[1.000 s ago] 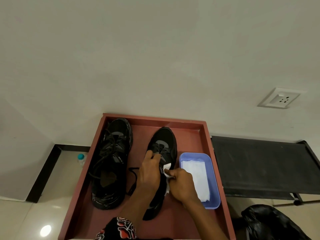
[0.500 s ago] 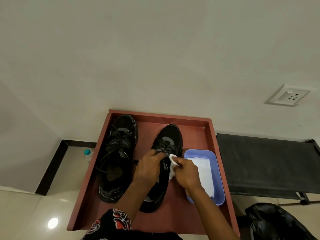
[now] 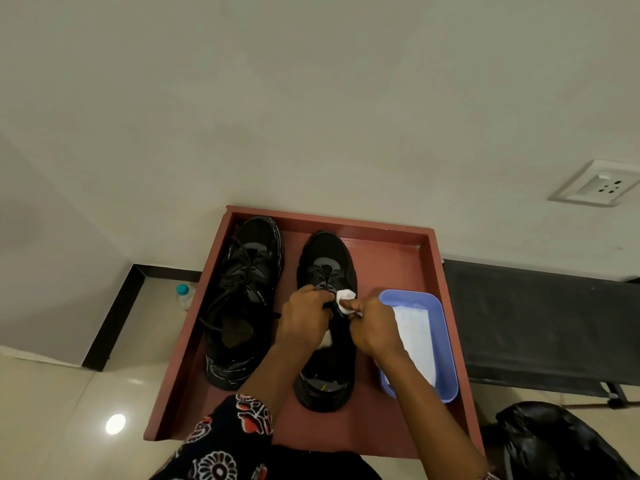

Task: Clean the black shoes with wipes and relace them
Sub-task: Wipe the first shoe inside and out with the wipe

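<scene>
Two black shoes stand side by side, toes away from me, on a reddish-brown tray-like table [image 3: 388, 244]. The left shoe [image 3: 242, 299] is laced, with its laces loose. My left hand [image 3: 303, 318] grips the right shoe [image 3: 327, 261] at its tongue and laces. My right hand [image 3: 372, 325] pinches a crumpled white wipe [image 3: 345, 297] against the upper of that shoe, just right of the laces. The middle of the right shoe is hidden under both hands.
A light blue plastic tub [image 3: 440, 327] holding flat white wipes [image 3: 414, 336] sits on the table right of the shoes. A dark cot [image 3: 540, 323] stands to the right, a black bag [image 3: 554, 441] below it. A small bottle [image 3: 183, 295] is on the floor at left.
Both hands have slid forward along the right shoe, from its middle to the lace area, with the wipe carried toward the toe. The camera has tilted slightly.
</scene>
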